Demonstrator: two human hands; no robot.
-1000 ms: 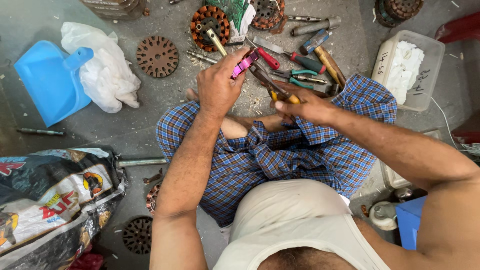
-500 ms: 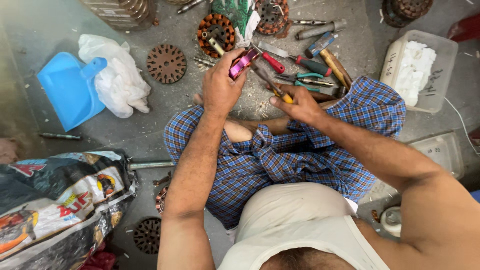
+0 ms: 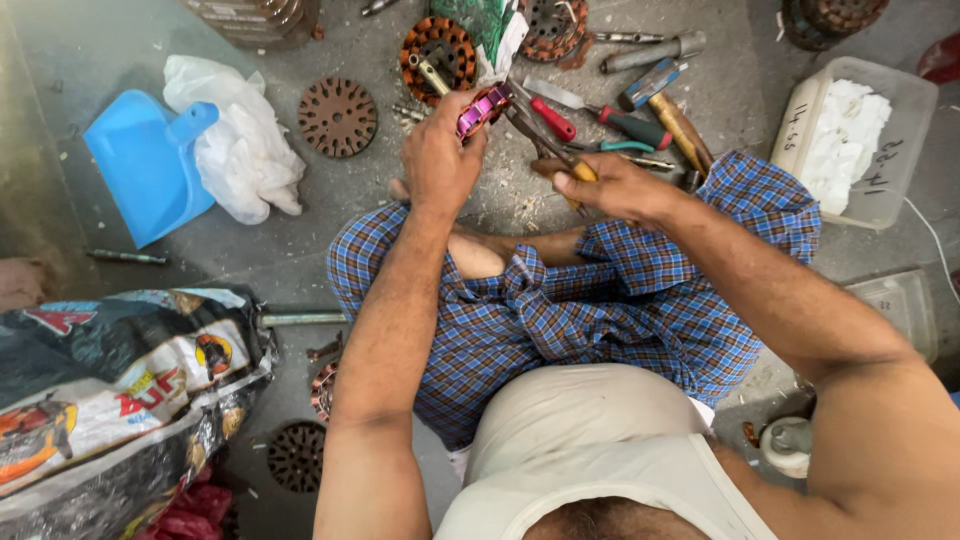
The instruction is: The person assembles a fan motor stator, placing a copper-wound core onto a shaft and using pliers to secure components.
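Left hand (image 3: 440, 160), fingers clenched, grasps a small magenta metallic part (image 3: 480, 108) above the grey concrete floor (image 3: 330, 220). Right hand (image 3: 615, 185) grips yellow-handled pliers (image 3: 550, 150), whose tips meet the magenta part. Just beyond lie a red-handled screwdriver (image 3: 552, 118) and a green-handled tool (image 3: 622, 146). Farther left: a rusty slotted round disc (image 3: 338, 116), a crumpled white plastic bag (image 3: 240, 150), a blue plastic dustpan (image 3: 145, 165). Far right: a translucent plastic tub (image 3: 905, 150).
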